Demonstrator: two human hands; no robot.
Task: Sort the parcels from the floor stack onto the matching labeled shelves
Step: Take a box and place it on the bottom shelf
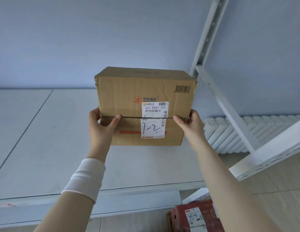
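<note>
A brown cardboard parcel is at the back of a white shelf board, near its right end. A white shipping label on the parcel's front carries a handwritten "1-2". My left hand grips the parcel's left lower edge. My right hand grips its right lower edge. Both thumbs lie along a dark strap across the front. I cannot tell whether the parcel rests on the board or hangs just above it.
A white metal upright and a slanted brace frame the shelf's right end. A white radiator runs along the wall behind. Below at the right, a red parcel with a label lies on the tiled floor.
</note>
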